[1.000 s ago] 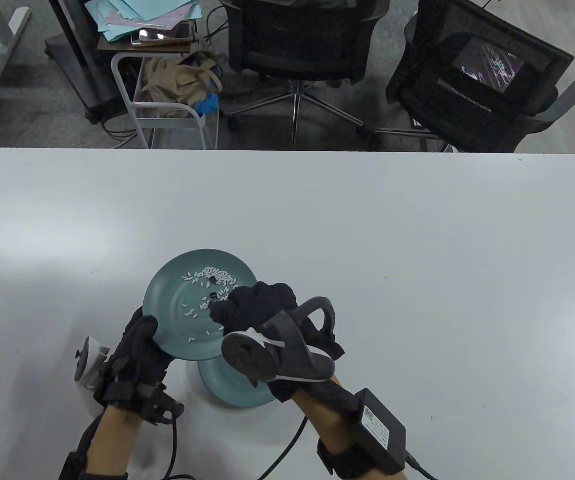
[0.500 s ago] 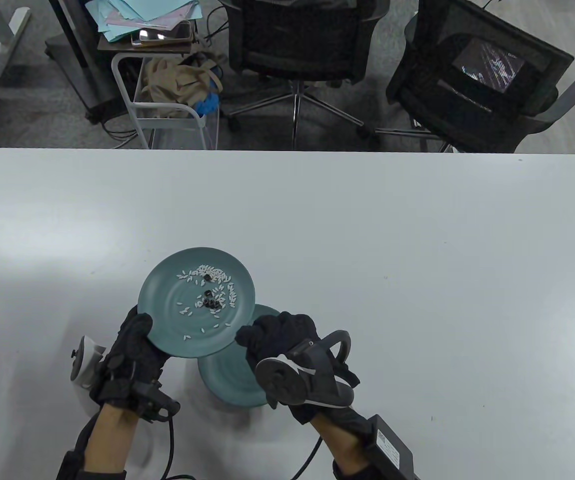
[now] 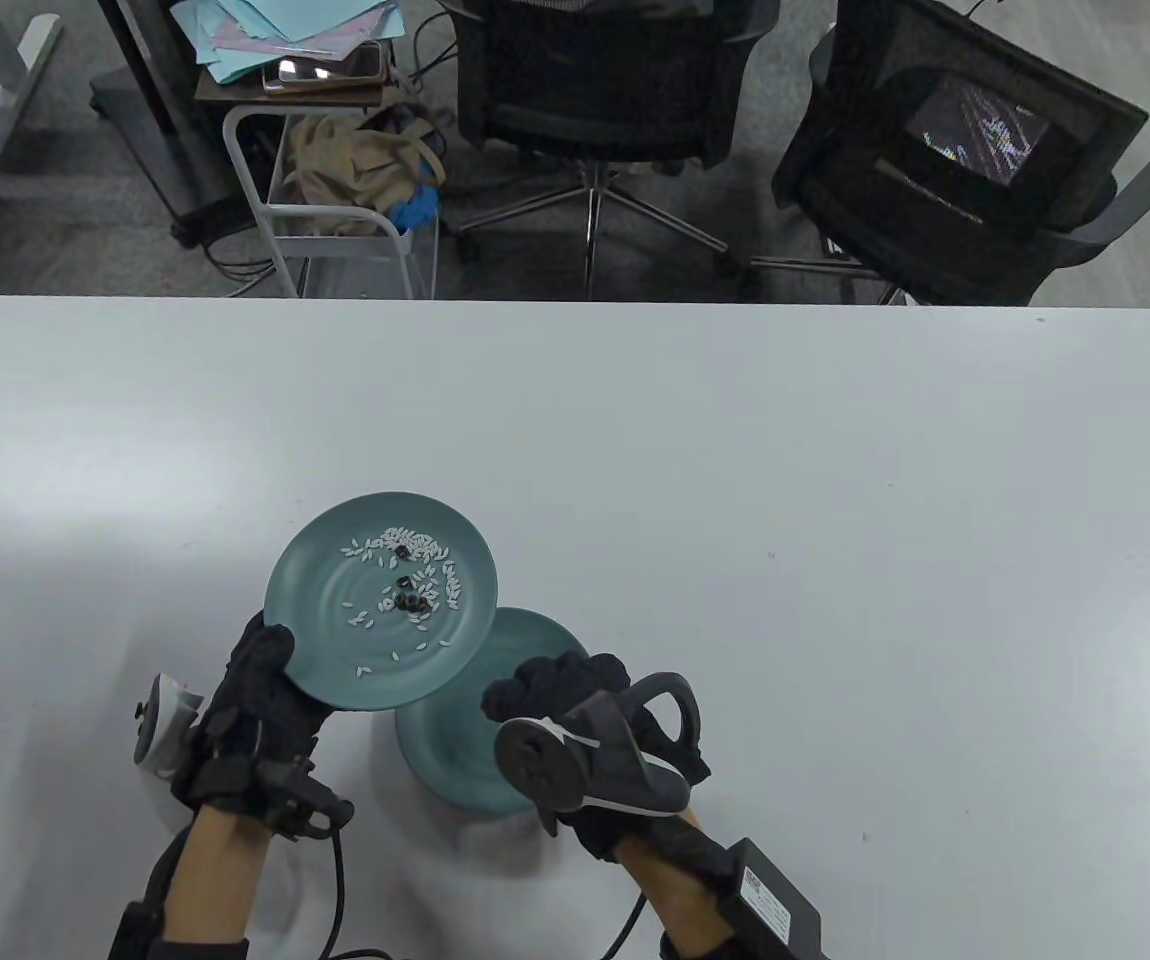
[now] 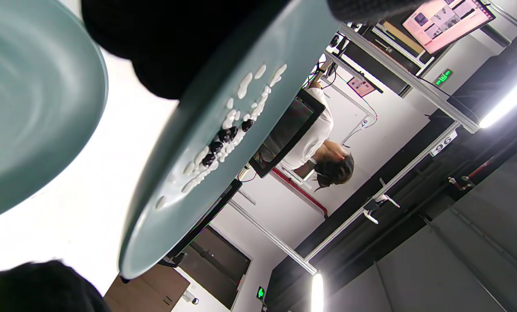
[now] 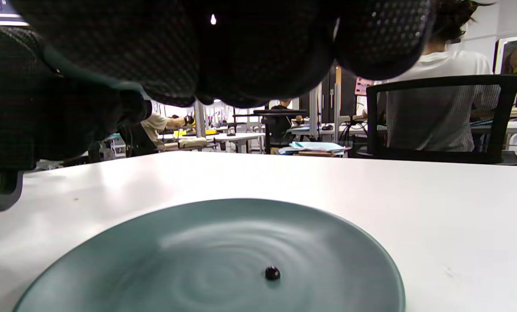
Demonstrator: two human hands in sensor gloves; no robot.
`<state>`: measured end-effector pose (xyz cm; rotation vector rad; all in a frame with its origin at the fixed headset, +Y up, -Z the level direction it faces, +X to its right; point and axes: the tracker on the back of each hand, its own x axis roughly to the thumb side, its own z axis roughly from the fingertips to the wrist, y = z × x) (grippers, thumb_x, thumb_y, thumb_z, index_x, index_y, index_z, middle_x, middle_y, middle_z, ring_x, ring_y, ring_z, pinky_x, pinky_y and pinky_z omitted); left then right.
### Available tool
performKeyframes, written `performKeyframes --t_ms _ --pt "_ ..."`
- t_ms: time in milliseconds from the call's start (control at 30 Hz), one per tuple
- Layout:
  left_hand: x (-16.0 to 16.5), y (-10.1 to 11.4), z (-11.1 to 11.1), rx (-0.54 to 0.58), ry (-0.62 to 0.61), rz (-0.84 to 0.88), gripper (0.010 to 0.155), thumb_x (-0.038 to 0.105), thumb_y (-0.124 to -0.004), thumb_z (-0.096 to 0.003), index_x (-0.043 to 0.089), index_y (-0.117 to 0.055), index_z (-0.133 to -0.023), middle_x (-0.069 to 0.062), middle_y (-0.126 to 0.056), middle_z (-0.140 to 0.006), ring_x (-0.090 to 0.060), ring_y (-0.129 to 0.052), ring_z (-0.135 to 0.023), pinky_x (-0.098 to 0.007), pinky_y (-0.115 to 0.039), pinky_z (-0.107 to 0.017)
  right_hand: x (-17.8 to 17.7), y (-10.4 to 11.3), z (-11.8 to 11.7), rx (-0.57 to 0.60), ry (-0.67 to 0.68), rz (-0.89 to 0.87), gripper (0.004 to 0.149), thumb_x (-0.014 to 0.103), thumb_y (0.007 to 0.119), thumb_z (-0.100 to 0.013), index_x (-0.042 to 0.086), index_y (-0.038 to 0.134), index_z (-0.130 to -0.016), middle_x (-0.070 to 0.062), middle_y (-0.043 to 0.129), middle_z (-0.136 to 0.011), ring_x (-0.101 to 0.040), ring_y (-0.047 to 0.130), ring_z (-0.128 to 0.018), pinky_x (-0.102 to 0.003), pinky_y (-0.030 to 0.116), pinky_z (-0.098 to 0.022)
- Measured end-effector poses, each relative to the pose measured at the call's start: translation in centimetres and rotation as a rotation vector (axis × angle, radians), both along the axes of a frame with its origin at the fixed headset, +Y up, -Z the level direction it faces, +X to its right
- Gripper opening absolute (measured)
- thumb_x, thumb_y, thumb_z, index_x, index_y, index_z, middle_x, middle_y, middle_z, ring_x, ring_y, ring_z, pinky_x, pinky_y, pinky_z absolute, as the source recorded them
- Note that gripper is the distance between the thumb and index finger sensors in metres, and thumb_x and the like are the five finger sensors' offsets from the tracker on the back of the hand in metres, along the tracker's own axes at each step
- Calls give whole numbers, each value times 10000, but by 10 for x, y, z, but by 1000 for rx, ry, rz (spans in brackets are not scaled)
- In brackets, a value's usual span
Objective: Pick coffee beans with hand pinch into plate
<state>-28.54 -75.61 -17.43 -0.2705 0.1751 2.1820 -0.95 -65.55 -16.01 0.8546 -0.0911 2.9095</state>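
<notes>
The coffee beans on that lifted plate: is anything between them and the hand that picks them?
Nothing visible blocks them. The coffee beans lie exposed among white grains on the held plate, which the left hand grips at its rim. The right hand hovers over the lower plate, with open air between.

Grey carpet floor [image 3: 55, 240] — two black office chairs [image 3: 595, 80] behind the white table [image 3: 735, 480].

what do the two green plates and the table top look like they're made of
Held plate and lower plate: likely glazed ceramic or melamine; matte teal with soft sheen and concentric ripples. Table: probably white laminate, smooth with faint glare.
</notes>
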Motion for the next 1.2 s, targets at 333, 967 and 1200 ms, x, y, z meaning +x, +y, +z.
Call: performKeyframes --t_ms 333,967,1200 --pt "1 -1 0 -9 -7 -9 614 449 -640 -500 274 -383 -1030 -76 -677 -932 -344 -871 -621 -407 -781 -453 1 -5 -3 -23 -13 38 345 341 835 -426 253 826 -760 -65 918 -716 -206 906 -470 -528 750 -488" --pt "3 -3 -1 8 -24 -15 614 445 -642 -499 265 -388 -1027 -83 -683 -924 -347 -876 -612 -409 -783 -445 2 20 10 332 -2 -98 332 352 834 -410 258 836 -728 -55 934 -660 -192 902 -412 -518 758 -467" --pt "6 -3 -1 17 -33 -13 612 441 -645 -496 260 -398 -1025 -88 -692 -916 -349 -880 -600 -410 -786 -435 -3 60 9 507 -20 -119 336 357 821 -423 264 825 -746 -54 933 -660 -195 899 -413 -521 754 -474"
